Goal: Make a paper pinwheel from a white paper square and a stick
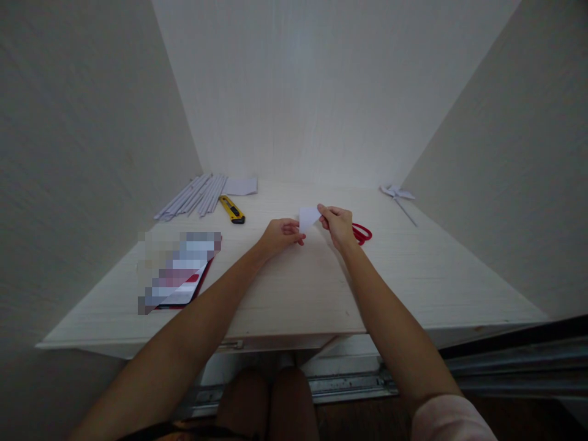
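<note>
A small piece of white paper (307, 218) is held up between my two hands over the middle of the white table. My right hand (337, 225) pinches its upper right corner between thumb and fingers. At its left edge, my left hand (281, 235) has curled fingers and the thumb against the paper. Just right of my right hand lie scissors with red handles (362, 233); their blades are hidden behind the hand.
Several thin rolled paper sticks (197, 195) lie at the back left, beside folded paper (242, 185) and a yellow utility knife (232, 209). A partly blurred tablet or phone (184, 275) rests front left. A paper pinwheel (397, 193) lies back right. Walls enclose three sides.
</note>
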Action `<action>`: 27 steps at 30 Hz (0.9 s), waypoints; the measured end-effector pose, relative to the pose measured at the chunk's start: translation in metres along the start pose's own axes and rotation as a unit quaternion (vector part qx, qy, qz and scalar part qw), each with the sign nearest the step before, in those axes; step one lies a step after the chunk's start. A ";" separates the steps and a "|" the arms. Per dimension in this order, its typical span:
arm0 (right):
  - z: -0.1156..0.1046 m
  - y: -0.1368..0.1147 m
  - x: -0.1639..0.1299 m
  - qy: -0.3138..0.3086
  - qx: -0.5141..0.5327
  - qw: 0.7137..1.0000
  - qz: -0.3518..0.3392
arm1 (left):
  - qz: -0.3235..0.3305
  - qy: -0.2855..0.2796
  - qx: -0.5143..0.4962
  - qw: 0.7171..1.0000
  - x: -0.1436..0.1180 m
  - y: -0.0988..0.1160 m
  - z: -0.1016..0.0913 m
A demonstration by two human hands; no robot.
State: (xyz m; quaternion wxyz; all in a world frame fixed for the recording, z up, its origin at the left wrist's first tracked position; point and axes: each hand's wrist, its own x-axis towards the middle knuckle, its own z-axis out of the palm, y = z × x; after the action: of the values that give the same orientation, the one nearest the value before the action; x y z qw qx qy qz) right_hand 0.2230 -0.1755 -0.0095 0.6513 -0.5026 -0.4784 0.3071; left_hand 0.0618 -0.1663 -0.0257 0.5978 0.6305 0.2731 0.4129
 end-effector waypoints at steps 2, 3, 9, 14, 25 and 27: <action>0.000 0.000 0.000 0.001 -0.007 1.000 0.005 | -0.011 0.000 0.002 1.000 -0.001 0.001 0.000; 0.000 -0.001 0.000 0.004 -0.004 1.000 0.006 | -0.018 -0.002 0.004 1.000 -0.001 0.002 -0.001; -0.004 -0.008 0.001 0.011 0.044 0.999 0.002 | -0.035 -0.010 0.026 0.999 0.000 0.003 -0.005; 0.001 -0.009 -0.003 -0.042 0.041 0.998 0.018 | -0.018 0.038 -0.080 0.996 0.004 0.004 -0.002; 0.017 -0.010 -0.017 -0.126 -0.001 0.992 0.016 | -0.007 0.032 -0.043 0.999 -0.005 0.011 0.002; 0.017 -0.010 -0.017 -0.135 0.006 0.991 0.019 | -0.005 0.034 -0.024 0.999 -0.006 0.011 0.002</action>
State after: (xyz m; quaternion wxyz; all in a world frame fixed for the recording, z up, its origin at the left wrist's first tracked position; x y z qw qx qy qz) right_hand 0.1998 -0.1874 -0.0049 0.5775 -0.4617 -0.5504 0.3876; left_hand 0.0585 -0.1735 -0.0161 0.6053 0.6000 0.2860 0.4380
